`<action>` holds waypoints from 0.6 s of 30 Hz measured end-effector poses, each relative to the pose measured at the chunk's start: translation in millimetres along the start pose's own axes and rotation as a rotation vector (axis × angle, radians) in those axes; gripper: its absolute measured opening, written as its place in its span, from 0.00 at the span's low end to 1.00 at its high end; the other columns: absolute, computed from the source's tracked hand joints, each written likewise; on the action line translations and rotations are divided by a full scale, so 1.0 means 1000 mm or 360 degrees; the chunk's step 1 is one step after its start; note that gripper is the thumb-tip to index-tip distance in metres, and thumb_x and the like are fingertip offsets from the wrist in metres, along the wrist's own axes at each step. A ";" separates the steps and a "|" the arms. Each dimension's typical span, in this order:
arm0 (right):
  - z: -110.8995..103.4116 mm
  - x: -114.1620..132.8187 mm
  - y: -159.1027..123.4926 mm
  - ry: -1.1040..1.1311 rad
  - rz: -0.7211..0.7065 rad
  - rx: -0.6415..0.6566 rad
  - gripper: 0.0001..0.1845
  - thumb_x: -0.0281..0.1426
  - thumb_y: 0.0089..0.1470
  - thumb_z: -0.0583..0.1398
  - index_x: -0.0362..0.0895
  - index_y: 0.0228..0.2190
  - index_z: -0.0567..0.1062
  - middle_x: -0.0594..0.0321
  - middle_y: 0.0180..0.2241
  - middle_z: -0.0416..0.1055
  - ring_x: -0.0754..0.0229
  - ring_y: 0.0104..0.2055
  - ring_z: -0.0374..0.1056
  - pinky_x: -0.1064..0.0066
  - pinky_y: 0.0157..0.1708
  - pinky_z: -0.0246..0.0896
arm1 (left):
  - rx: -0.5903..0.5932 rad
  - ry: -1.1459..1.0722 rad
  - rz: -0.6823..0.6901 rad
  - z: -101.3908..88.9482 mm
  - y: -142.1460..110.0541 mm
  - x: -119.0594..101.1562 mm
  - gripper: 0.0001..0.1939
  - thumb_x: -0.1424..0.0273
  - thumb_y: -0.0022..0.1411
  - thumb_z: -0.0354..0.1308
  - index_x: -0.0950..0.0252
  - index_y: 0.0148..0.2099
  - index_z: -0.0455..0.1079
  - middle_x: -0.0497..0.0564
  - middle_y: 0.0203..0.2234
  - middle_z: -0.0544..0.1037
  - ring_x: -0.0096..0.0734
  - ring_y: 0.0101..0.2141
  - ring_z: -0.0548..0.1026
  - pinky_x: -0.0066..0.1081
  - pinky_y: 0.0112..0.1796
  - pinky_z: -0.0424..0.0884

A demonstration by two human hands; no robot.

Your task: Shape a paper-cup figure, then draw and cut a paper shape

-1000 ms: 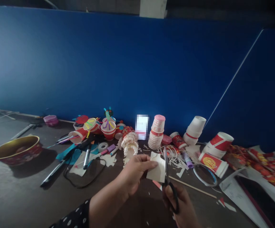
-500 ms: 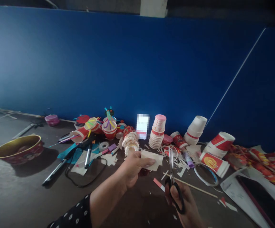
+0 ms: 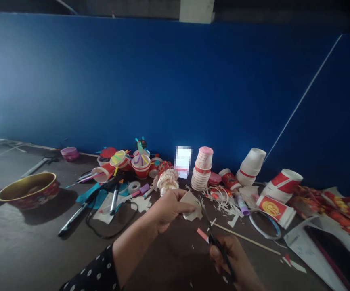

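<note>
My left hand (image 3: 171, 211) pinches a small off-white piece of paper (image 3: 192, 202) between thumb and fingers, above the middle of the table. Black-handled scissors (image 3: 212, 232) are gripped in my right hand (image 3: 233, 258), blades pointing up and left. The blade tips are close to the paper's right edge; whether they touch it I cannot tell. A pink and white strip (image 3: 203, 234) lies on the table beside the scissors. Behind my left hand stands a stacked cream paper craft (image 3: 166, 180) with a red top.
Paper cup stacks (image 3: 201, 173) stand along the blue partition (image 3: 162, 81). Left are a red and gold bowl (image 3: 28, 194), a glue gun (image 3: 102, 190), a marker (image 3: 114, 200) and tape (image 3: 134, 186). Right are paper scraps (image 3: 227, 206), a wooden stick (image 3: 247, 238), a ring (image 3: 265, 226) and a phone (image 3: 332, 250).
The paper has been turned in my left hand and now sits at a tilt. The scissors have swung left, with their tips nearer the paper. The view has shifted slightly.
</note>
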State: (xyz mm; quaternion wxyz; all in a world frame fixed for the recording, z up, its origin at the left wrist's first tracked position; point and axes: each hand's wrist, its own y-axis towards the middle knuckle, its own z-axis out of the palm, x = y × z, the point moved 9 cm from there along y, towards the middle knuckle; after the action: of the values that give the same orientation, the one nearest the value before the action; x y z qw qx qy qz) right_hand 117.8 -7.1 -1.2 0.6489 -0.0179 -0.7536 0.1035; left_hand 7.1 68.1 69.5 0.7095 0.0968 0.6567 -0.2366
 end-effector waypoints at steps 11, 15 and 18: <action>0.004 0.006 -0.001 -0.0074 -0.0033 -0.0005 0.29 0.57 0.32 0.54 0.43 0.13 0.59 0.73 0.11 0.50 0.73 0.13 0.46 0.79 0.13 0.40 | -0.0070 -0.0348 -0.0070 -0.002 -0.002 0.002 0.18 0.69 0.37 0.64 0.71 0.33 0.69 0.53 0.23 0.74 0.29 0.22 0.70 0.29 0.24 0.65; 0.000 -0.002 -0.002 -0.0034 -0.0005 -0.0035 0.26 0.54 0.34 0.56 0.42 0.15 0.61 0.73 0.11 0.53 0.72 0.14 0.49 0.78 0.15 0.44 | -0.0110 -0.0314 0.0029 -0.005 0.000 -0.003 0.19 0.71 0.37 0.64 0.72 0.35 0.68 0.53 0.23 0.73 0.27 0.21 0.69 0.27 0.23 0.64; -0.010 -0.006 -0.002 0.0091 -0.0023 -0.0199 0.26 0.54 0.34 0.57 0.42 0.18 0.62 0.72 0.12 0.55 0.72 0.15 0.50 0.78 0.15 0.44 | -0.0120 -0.0302 0.0088 -0.008 0.003 -0.005 0.20 0.75 0.36 0.63 0.72 0.37 0.69 0.53 0.24 0.73 0.26 0.22 0.68 0.25 0.22 0.61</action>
State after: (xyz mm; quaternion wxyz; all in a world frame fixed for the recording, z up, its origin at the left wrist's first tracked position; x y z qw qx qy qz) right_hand 129.2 -8.6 -5.4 0.6685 -0.0559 -0.7399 0.0511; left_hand 0.9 75.6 72.8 0.7780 0.0652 0.5921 -0.2000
